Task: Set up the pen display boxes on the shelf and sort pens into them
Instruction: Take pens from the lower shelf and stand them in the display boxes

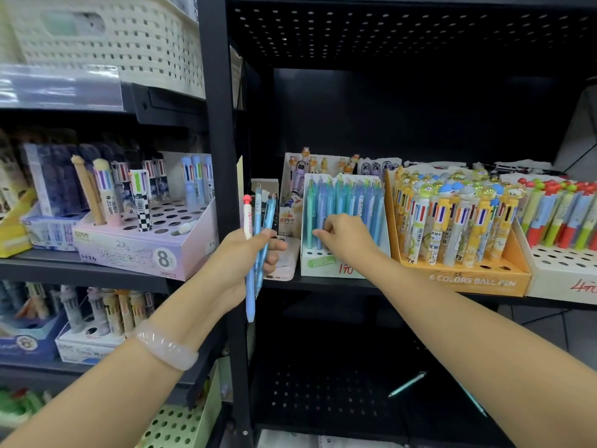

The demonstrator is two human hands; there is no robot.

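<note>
The white display box [326, 263] marked "COLOR BLOCKING" stands on the black shelf [323, 282], packed with blue and teal pens [349, 198]. The right hand [347, 239] reaches into them, fingers [324, 234] curled, seemingly pinching one pen, though blur hides the grip. The left hand [240, 257] grips a bunch of loose pens [258, 240] just left of the box. An orange box [468, 276] stands beside it on the right.

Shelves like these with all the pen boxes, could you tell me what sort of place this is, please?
Most likely a stationery shop aisle. Black metal shelves carry retail display boxes of pens, such as the orange box printed "6 COLORS BALL PEN", and some boxes bear handwritten red price marks.
</note>
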